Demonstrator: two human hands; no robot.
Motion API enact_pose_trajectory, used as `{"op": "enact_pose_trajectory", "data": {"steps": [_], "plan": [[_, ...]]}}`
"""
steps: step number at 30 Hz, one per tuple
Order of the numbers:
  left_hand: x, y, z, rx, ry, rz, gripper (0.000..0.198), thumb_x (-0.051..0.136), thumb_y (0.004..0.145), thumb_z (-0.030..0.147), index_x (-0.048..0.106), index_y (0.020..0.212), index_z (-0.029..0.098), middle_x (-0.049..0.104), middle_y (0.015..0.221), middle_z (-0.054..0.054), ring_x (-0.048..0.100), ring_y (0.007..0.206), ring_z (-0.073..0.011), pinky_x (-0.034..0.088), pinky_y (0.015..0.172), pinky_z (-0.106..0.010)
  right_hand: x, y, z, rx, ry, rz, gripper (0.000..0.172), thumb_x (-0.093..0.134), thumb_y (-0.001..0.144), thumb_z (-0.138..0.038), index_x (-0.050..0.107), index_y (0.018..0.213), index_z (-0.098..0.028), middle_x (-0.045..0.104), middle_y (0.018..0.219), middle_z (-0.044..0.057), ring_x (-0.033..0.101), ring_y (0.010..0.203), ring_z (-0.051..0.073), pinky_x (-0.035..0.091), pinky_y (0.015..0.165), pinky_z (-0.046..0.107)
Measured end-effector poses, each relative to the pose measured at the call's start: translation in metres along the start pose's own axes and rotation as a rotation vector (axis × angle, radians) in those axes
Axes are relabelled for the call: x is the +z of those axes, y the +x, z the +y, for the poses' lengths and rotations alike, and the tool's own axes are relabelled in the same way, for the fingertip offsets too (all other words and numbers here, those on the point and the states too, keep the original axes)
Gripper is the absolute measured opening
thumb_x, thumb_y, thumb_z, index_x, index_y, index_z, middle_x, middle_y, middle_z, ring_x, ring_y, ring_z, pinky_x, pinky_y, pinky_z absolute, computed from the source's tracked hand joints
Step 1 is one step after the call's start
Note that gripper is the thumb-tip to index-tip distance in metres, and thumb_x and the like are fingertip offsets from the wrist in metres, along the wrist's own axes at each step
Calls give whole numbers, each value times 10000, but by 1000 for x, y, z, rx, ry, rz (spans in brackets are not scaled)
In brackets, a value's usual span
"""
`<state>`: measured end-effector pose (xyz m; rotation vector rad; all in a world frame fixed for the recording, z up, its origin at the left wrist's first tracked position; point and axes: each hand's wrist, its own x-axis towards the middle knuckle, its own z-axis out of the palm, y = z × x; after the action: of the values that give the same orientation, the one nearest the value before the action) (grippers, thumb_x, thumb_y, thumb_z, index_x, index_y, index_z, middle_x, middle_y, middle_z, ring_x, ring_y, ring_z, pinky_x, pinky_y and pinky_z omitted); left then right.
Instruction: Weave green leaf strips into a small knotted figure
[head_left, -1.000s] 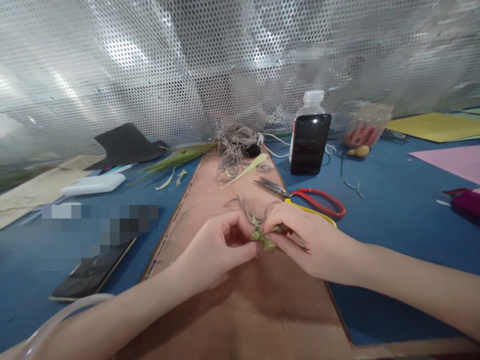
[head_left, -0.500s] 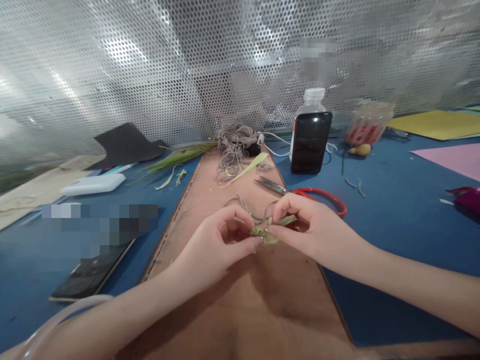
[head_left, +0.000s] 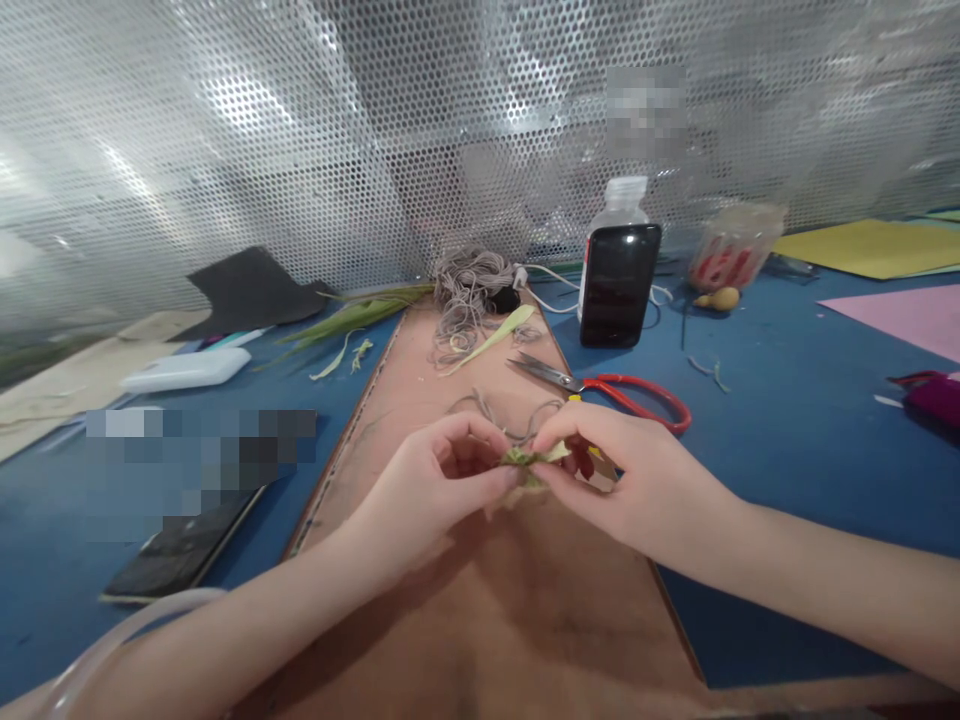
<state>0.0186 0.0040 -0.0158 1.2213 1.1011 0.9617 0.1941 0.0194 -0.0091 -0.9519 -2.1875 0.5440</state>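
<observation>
Between my two hands is a small folded piece of green leaf (head_left: 517, 457), held just above the brown board. My left hand (head_left: 446, 480) pinches its left side between thumb and fingertips. At its other side, my right hand (head_left: 637, 462) grips a pale strip of the leaf, the thumb below and fingers above. Fingers cover much of the piece, so its full shape is hidden. Thin grey cord (head_left: 484, 405) lies just behind the fingertips. Beyond my right hand are red-handled scissors (head_left: 637, 398), lying with their blades pointing left.
On the brown board (head_left: 465, 640) a grey yarn tangle (head_left: 472, 285) and a pale leaf strip (head_left: 495, 338) lie farther back. A phone (head_left: 621, 285) leans on a clear bottle (head_left: 627, 200). Long green leaves (head_left: 352, 315) rest left; a perforated metal screen (head_left: 450, 130) stands behind.
My right fingers have shifted slightly on the leaf, and its right end now shows as a short pale flap. My left hand has barely moved.
</observation>
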Motion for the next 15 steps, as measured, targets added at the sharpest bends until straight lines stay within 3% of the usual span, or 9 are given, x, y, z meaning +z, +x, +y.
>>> {"op": "enact_pose_trajectory", "data": {"steps": [8,15], "plan": [[-1,1,3,-39,-4,8,88,654,700,193,572,727,174,603,674,28,530,622,-90,388,579,-194,-4,7,1,-98,178,-44,111,526,806,-140,615,871,-153,629,828,31,570,746,109,463,689,226],[0,-1,5,-54,-54,-8,121,657,701,194,543,731,169,588,687,24,530,649,-99,389,597,-205,-1,4,0,-134,195,48,91,553,782,-102,624,799,-156,560,822,39,554,759,114,458,684,239]]}}
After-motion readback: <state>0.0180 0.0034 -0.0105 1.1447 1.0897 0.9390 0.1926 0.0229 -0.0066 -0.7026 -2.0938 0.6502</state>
